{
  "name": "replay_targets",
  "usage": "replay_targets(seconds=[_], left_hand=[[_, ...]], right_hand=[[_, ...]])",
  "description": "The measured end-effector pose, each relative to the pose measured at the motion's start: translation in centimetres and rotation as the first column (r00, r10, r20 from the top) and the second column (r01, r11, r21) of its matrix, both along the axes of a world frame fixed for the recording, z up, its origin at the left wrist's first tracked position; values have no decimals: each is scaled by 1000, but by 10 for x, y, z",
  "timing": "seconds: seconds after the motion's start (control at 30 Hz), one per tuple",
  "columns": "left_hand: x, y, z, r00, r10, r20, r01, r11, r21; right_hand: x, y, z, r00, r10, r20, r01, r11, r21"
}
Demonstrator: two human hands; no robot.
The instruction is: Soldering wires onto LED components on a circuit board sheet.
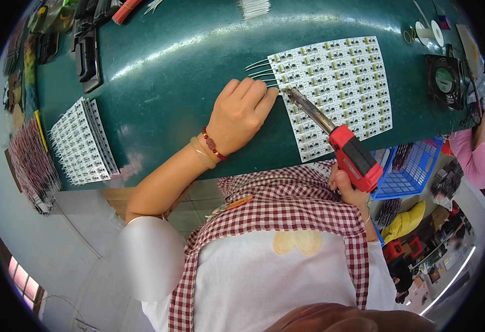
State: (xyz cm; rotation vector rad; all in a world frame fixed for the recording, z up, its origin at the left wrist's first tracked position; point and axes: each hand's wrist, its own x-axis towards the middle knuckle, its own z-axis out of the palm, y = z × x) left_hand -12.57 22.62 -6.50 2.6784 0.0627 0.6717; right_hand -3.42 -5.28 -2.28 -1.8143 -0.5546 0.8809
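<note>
A white circuit board panel (342, 83) with rows of small components lies on the green table. Several thin wires (260, 72) stick out from its left edge. My left hand (239, 113) is closed at that edge, fingertips pinching a thin wire against the board; the fingers hide most of it. My right hand (348, 191) grips the red and black handle of a soldering iron (356, 157). The iron's metal tip reaches up and left to the panel's left edge, just beside my left fingertips.
A stack of similar panels (82, 144) and a reddish wire bundle (32, 163) sit at the left. On the right stand a black fan (444, 82) and a white spool (430, 34). Below the table edge is a blue crate (411, 174). A person's pink sleeve (466, 157) shows far right.
</note>
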Motion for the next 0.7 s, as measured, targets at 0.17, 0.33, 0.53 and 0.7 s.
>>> replay_targets(seconds=[0.17,0.33,0.53,0.7], left_hand=[[0,0,0,1000,3,-4,-3,1000,21],[0,-1,2,999,28,-21,-26,997,67],[1,-3,3,997,43,70,-49,994,99],[-4,-5,4,999,12,30,-15,997,82]], right_hand=[[-1,4,17,972,-92,-216,95,996,3],[0,4,20,956,-99,-276,110,994,24],[-9,-1,13,970,-144,-195,150,988,20],[-7,2,16,976,-119,-180,122,992,6]])
